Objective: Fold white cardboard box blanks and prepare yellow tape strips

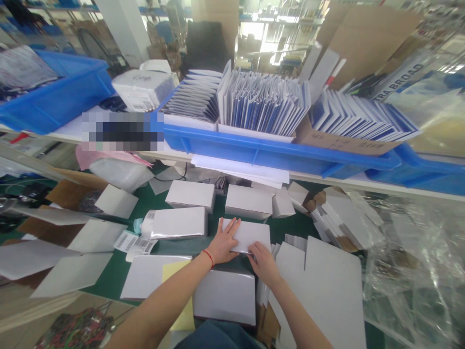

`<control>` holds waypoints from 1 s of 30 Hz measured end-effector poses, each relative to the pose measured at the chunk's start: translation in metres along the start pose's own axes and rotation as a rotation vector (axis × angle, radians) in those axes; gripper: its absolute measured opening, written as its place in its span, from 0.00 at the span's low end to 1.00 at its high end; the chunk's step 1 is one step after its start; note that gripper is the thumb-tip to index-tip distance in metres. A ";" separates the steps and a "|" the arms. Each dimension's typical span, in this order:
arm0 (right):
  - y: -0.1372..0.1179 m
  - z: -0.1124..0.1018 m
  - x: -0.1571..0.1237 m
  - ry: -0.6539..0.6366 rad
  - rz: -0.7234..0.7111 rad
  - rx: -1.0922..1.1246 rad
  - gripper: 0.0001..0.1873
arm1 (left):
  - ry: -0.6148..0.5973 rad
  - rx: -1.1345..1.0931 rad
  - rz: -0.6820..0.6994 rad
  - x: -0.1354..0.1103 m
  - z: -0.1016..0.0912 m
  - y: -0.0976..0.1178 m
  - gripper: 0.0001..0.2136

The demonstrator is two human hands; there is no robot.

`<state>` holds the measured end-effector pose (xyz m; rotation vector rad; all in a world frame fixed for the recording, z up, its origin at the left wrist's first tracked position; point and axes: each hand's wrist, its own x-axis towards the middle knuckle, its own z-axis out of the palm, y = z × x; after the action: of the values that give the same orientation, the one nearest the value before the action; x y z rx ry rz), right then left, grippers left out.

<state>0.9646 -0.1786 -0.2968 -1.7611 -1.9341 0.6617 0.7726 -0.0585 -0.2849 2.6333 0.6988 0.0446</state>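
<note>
A closed white cardboard box lies in front of me on the green work surface. My left hand grips its left end, fingers spread over the top and thumb at the front edge. At the front right edge, my right hand holds the same box with bent fingers; its fingertips are partly hidden. Just nearer to me stands another white box. Behind the held box are two more white boxes, one at the left and one at the right.
Flat white cartons are stacked at my right, beside clear plastic wrap. Open boxes line the left side. A glossy white box lies near labels. Above, a shelf carries blue bins with folded booklets.
</note>
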 end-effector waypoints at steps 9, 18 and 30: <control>0.002 0.004 -0.001 0.007 -0.010 -0.013 0.06 | 0.053 0.058 -0.010 0.001 0.004 0.002 0.17; 0.000 -0.016 0.010 -0.063 0.009 0.102 0.08 | 0.031 0.047 -0.001 -0.001 0.001 0.005 0.16; -0.002 -0.017 0.027 -0.148 0.027 -0.021 0.10 | 0.033 0.042 -0.005 0.000 0.000 0.006 0.16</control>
<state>0.9713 -0.1504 -0.2820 -1.7995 -2.0238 0.8053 0.7754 -0.0635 -0.2828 2.6761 0.7253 0.0727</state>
